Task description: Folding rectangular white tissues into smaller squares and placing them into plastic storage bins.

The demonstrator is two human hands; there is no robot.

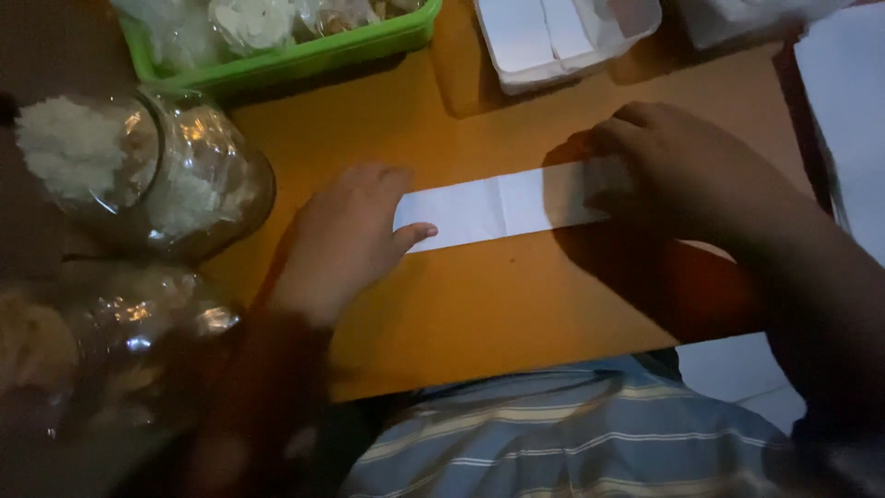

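Here a long white paper strip (502,207) lies flat on the orange bench (516,304), its long axis running left to right and tilted a little upward toward the right. The left hand (346,240) rests palm down at the strip's left end, thumb laid across the lower corner and the other fingers (383,180) loosely spread, pressing rather than gripping. The right hand (682,171) covers the right end, its fingers (613,184) curled down onto the paper; whether they pinch a fold or only press it flat cannot be told in this dim light. So the strip spans the gap between both hands, each touching one end, neither nearer than the other. A faint crease shows near the middle. To the left stand two clear glass jars (147,175) holding pale contents, well apart from the strip. A green tray (304,55) of bagged items and a white box (562,37) sit along the far edge.
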